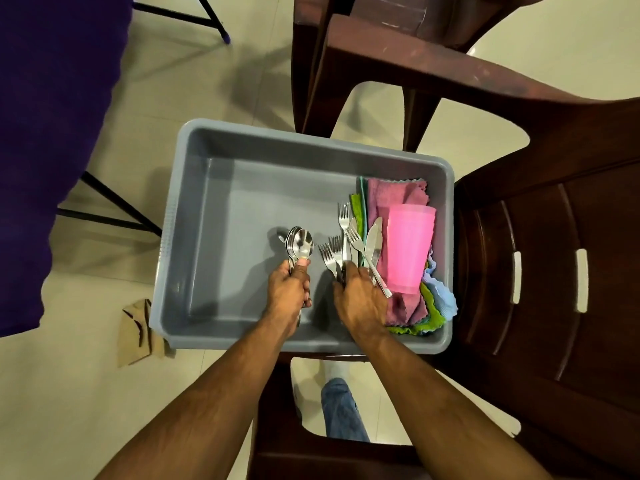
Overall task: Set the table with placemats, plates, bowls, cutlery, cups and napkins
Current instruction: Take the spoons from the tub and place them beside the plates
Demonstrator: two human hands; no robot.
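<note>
- We see both hands working inside a grey tub (194, 188) that sits on a dark brown chair (540, 237).
- Left hand (289, 289): fingers curled round a bundle of spoons (300, 242), thumb pressed on the neck just below the bowls. The spoon bowls point away from the wrist; the handles run back through the fist.
- Right hand (360, 299): fingers closing over the handles of the forks (334, 254), whose tines fan out beyond the fingertips. We cannot tell whether all of them are gripped or only gathered.
- Knives (374, 240) lie just to the outer side of the right hand, with one more fork slanted across them. Their long axes run roughly parallel to the forks, handles toward the wrist.
- Beyond the knives, further from the left hand: pink cups (410, 247), stacked and lying on their side on a pile of coloured napkins (405, 306).
- Judgement: the knives are nearer the right hand, and handles-toward-wrist suits a pull along their length. The left is already full.
- A purple cloth (45, 133), probably covering the surface to be set, is well off to the left hand's outer side.
</note>
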